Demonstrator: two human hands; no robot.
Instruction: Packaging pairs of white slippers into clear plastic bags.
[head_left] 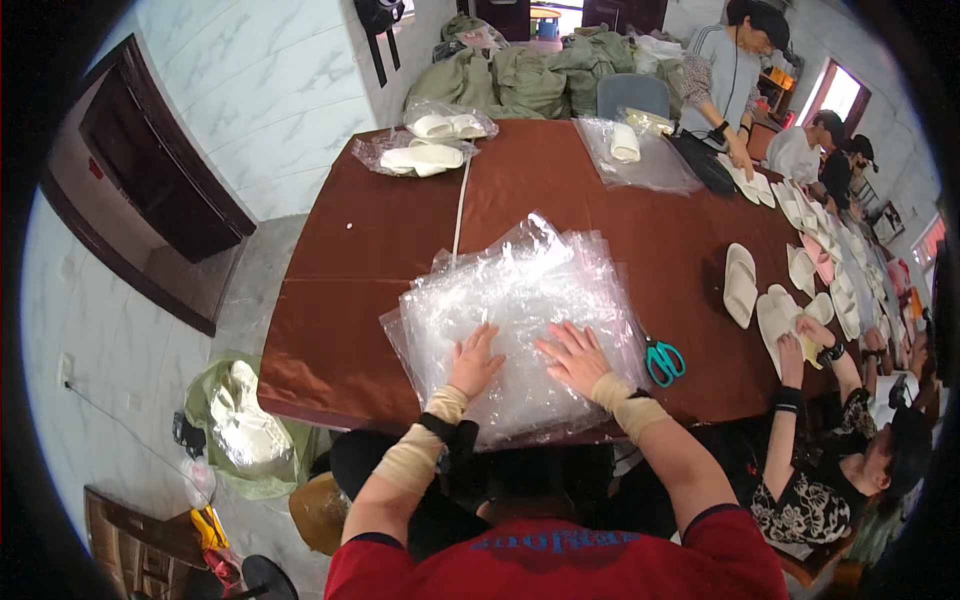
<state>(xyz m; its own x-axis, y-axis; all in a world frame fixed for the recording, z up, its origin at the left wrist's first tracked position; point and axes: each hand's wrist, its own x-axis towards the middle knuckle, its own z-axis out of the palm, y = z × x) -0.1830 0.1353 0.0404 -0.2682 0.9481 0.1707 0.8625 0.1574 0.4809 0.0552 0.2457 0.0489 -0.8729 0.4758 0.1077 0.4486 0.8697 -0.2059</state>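
A loose stack of clear plastic bags (pixel 520 290) lies in front of me on the brown-covered table (pixel 350 260), its edges fanned out unevenly. My left hand (pixel 475 362) rests on the stack's near left part, fingers spread. Flat on the same bags, farther right, is my right hand (pixel 574 358), its fingers also apart. Neither hand grips anything. Teal-handled scissors (pixel 664 363) lie just beside the stack's right edge, close to my right wrist.
Bagged white slippers (pixel 424 157) sit at the far left corner; more bags (pixel 640 165) lie far right. Loose slippers (pixel 740 286) line the right side, where co-workers handle some. A green sack (pixel 285 465) with white slippers stands on the floor at left. Green sacks (pixel 530 80) fill the back.
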